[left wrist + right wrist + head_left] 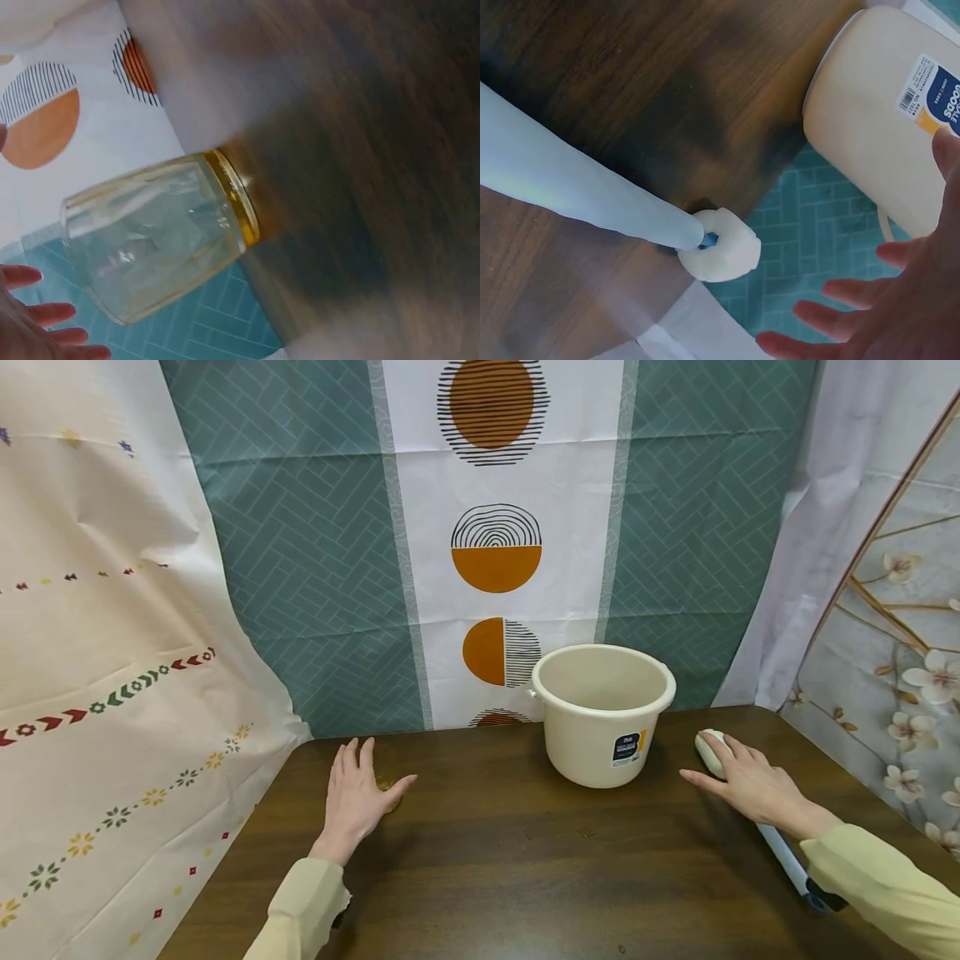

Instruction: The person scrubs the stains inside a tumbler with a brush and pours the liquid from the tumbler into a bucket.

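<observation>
My left hand [354,800] is held over the left side of the table, fingers spread. Just beyond it stands a clear drinking glass [154,240] with an amber base, partly hidden by the hand in the head view. Its fingers [52,313] look apart from the glass in the left wrist view. On the right, my right hand [759,785] hovers with spread fingers above a brush with a white sponge-like head [724,251] and a long pale blue handle [592,176]. The hand and sleeve cover part of this handle in the head view. Both hands hold nothing.
A cream plastic bucket [600,727] with a dark blue label stands upright at the back, right of centre. The brown wooden table [480,860] meets a patterned curtain [300,527] behind. Cloths hang along both sides.
</observation>
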`<state>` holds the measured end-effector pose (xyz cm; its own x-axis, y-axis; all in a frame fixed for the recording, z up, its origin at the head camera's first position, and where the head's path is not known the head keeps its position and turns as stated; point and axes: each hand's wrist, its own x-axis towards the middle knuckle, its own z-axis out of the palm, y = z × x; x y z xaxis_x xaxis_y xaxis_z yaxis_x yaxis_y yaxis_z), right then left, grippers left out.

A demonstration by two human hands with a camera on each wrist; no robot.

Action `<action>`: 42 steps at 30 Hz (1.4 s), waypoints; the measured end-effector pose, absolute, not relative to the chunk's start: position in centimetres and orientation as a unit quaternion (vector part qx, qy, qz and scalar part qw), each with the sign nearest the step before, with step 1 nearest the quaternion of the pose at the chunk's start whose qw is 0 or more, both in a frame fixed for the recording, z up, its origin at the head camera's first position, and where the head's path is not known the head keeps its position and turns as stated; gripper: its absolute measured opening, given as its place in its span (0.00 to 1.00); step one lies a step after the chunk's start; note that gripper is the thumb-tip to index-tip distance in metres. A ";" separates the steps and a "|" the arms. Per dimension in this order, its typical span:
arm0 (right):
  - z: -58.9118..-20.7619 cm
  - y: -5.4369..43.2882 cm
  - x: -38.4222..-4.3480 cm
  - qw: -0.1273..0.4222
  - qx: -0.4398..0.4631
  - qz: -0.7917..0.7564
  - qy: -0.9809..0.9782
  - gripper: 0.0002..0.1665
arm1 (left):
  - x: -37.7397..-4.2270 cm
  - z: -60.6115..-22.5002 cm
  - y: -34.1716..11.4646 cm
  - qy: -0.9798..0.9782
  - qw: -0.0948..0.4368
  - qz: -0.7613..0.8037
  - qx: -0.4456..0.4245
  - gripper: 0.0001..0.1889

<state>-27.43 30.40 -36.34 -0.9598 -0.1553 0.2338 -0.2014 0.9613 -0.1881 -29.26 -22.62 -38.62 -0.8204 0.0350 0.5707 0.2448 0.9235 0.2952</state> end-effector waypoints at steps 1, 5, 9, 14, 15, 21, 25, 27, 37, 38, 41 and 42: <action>-36.3 30.4 -27.4 0.109 0.090 0.107 -0.984 0.52 | -29.3 -38.7 -22.8 -0.937 0.288 -0.186 -0.071 0.49; -36.4 30.7 -27.3 0.108 0.080 0.118 -0.984 0.52 | -29.6 -38.8 -23.5 -0.937 0.273 -0.212 -0.054 0.52; -36.5 31.0 -27.3 0.101 0.066 0.135 -0.983 0.52 | -29.9 -39.0 -24.1 -0.940 0.248 -0.230 -0.032 0.55; -36.7 31.4 -27.2 0.088 0.056 0.145 -0.984 0.53 | -30.3 -39.6 -24.8 -0.939 0.217 -0.265 -0.011 0.58; -36.7 31.5 -27.2 0.087 0.056 0.146 -0.984 0.53 | -30.4 -39.7 -24.9 -0.938 0.212 -0.274 -0.007 0.59; -36.9 31.7 -27.1 0.080 0.054 0.155 -0.983 0.53 | -30.8 -39.9 -25.4 -0.930 0.186 -0.315 0.025 0.61; -37.0 31.9 -26.9 0.071 0.050 0.163 -0.983 0.53 | -31.0 -39.9 -25.5 -0.924 0.175 -0.338 0.036 0.61; -37.1 32.0 -26.9 0.062 0.047 0.171 -0.982 0.53 | -31.1 -40.0 -25.5 -0.918 0.169 -0.355 0.040 0.61; -37.3 32.8 -26.8 0.011 0.044 0.227 -0.973 0.54 | -31.3 -40.3 -25.8 -0.896 0.153 -0.415 0.044 0.59; -37.3 32.9 -26.8 0.008 0.044 0.230 -0.972 0.54 | -31.4 -40.4 -25.8 -0.896 0.153 -0.415 0.044 0.59; -37.3 33.0 -26.8 0.006 0.045 0.232 -0.972 0.53 | -31.4 -40.5 -25.8 -0.894 0.152 -0.419 0.042 0.59; -37.3 33.0 -26.8 0.006 0.046 0.231 -0.972 0.53 | -31.4 -40.5 -25.8 -0.894 0.151 -0.420 0.042 0.58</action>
<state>-26.81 32.98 -37.31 -0.9957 -0.0860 0.0333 -0.0918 0.8890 -0.4486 -31.41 -25.83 -40.48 -0.9511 -0.2019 0.2336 0.0512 0.6430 0.7641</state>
